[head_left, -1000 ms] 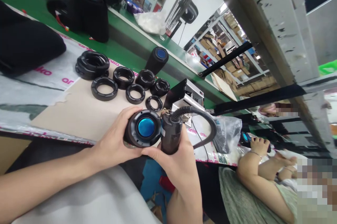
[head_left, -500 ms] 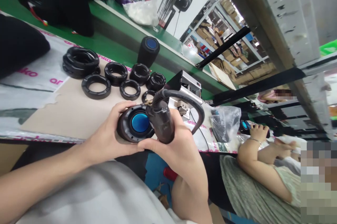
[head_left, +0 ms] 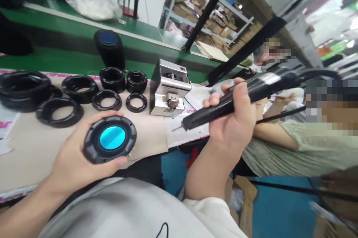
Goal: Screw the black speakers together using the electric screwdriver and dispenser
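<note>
My left hand (head_left: 81,156) is closed around a black speaker (head_left: 91,139) whose round blue centre faces up. In my right hand (head_left: 233,122) is a black electric screwdriver (head_left: 212,113), its thin bit pointing left and down, well apart from the speaker. A cable runs from the back end of the screwdriver to the right. Behind the speaker stand small black rings (head_left: 136,102) and larger black rings (head_left: 81,89), several of them stacked. To their right sits a metal screw feeder box (head_left: 167,94) with a small block on its front.
A dark cylindrical speaker (head_left: 110,50) stands on the green bench (head_left: 75,51) at the back. A clear bag of white items (head_left: 96,3) lies behind it. At the right, a co-worker in a green top (head_left: 293,148) sits close by.
My right hand has swung right and up, taking the screwdriver away from the speaker; its bit now shows. My left hand still holds the speaker. The view has turned right.
</note>
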Demonstrator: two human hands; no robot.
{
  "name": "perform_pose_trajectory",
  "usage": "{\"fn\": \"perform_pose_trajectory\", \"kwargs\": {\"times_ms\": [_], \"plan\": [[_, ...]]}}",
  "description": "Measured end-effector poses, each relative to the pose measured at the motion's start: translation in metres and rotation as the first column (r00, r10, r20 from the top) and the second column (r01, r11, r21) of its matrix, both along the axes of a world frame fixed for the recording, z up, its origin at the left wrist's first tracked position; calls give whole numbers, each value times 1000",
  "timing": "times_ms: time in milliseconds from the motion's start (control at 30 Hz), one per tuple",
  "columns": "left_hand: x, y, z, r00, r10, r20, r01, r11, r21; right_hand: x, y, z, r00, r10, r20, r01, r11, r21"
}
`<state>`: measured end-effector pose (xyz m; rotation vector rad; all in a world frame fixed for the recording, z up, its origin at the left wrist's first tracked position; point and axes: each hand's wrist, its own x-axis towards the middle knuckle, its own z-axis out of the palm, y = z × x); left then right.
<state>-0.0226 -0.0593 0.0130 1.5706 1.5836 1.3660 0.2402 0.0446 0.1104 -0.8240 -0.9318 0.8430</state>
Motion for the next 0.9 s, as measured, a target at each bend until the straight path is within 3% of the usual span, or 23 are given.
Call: {"fn": "perform_pose_trajectory", "kwargs": {"times_ms": [67, 200, 300, 367, 533, 767, 900], "plan": [[1, 4, -1, 998, 3, -56, -1, 999, 35, 11, 7, 8, 993, -47, -112, 62, 989, 138], [11, 28, -3, 986, -80, -144, 98, 988, 119, 12, 14, 13, 985, 63, -161, -4, 939, 345], [25, 49, -1, 978, -156, -137, 181, 965, 188, -2, 30, 4, 991, 129, -31, -116, 954, 277], [33, 57, 1, 978, -175, -109, 189, 972, 137, -12, 52, -8, 988, 139, 69, -152, 959, 238], [42, 61, 3, 985, -145, -90, 153, 985, 78, -27, 102, -34, 955, 155, 252, -233, 919, 318], [44, 61, 2, 984, -153, -85, 163, 979, 125, -38, 79, -28, 954, 203, 221, -242, 956, 165], [45, 61, 2, 986, -152, -72, 159, 981, 112, -39, 83, -35, 952, 244, 187, -272, 951, 145]]}}
